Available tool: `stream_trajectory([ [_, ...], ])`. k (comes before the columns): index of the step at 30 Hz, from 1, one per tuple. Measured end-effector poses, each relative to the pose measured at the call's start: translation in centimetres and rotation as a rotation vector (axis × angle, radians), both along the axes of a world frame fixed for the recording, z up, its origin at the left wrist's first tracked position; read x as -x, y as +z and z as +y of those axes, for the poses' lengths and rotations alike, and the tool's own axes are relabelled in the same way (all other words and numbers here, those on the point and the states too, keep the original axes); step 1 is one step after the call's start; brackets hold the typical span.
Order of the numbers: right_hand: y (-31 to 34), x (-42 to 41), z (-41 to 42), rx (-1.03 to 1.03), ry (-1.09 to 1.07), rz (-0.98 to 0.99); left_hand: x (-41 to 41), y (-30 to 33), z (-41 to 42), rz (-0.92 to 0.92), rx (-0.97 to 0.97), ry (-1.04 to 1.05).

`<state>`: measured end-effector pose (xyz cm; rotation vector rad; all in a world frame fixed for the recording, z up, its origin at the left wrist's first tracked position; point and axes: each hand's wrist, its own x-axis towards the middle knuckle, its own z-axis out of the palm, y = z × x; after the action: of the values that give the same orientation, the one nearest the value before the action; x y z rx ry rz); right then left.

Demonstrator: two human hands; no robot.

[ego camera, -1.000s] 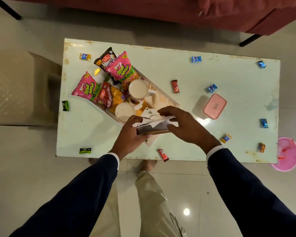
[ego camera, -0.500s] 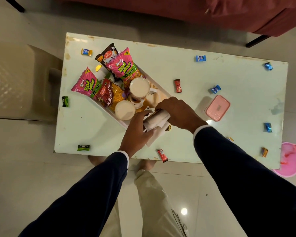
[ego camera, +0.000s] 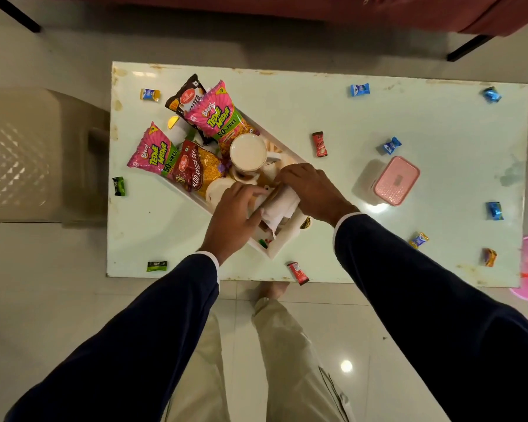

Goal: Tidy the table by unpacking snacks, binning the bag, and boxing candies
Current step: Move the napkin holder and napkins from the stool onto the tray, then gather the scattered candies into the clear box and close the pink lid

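A pale green rectangular table [ego camera: 409, 123] stood on glossy tile, w/ a long white tray [ego camera: 282, 243] lying diagonally across its left half. Pink snack packets [ego camera: 217, 115] filled the tray's far end. Over the near end, left hand [ego camera: 233, 217] and right hand [ego camera: 310, 190] both had fingers curled tight round a crumpled white bag [ego camera: 279, 205]. A pink-lidded plastic box [ego camera: 395, 181] sat closed to the right; wrapped candies [ego camera: 359, 89] lay scattered about.

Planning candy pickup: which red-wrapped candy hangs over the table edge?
The red-wrapped candy at the near table edge; the other red one lies well inside.
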<state>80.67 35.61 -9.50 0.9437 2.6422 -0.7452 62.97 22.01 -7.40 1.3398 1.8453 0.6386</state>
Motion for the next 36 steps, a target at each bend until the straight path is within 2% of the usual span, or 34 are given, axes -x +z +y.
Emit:
stream_trajectory([
  [4,0.8,-2.4,-2.1,0.005,-0.341,0.092,1.9,0.7,0.0,0.028,-0.020,-0.007],
  [11,1.4,-5.9,-9.2,0.330,-1.035,0.254,6.7,2.8,-0.3,0.057,0.027,-0.048],
  [16,2.1,-4.6,-11.7,0.386,-1.213,0.257,10.3,4.2,0.2,0.077,0.020,-0.110],
  [20,1.9,-2.2,-11.8,0.483,-1.457,0.250,13.7,4.2,1.4,0.220,0.024,-0.149],
  [26,-0.1,0.4,-10.2,0.588,-1.677,0.214,20.6,2.8,3.8,0.344,0.151,-0.010],
  [30,-0.7,1.6,-9.8,0.654,-1.748,0.259,24.2,1.9,6.0,0.274,0.194,0.026],
  [36,-4.1,1.8,-8.7,0.641,-1.802,0.225,25.4,-2.2,10.0,0.111,0.422,-0.007],
])
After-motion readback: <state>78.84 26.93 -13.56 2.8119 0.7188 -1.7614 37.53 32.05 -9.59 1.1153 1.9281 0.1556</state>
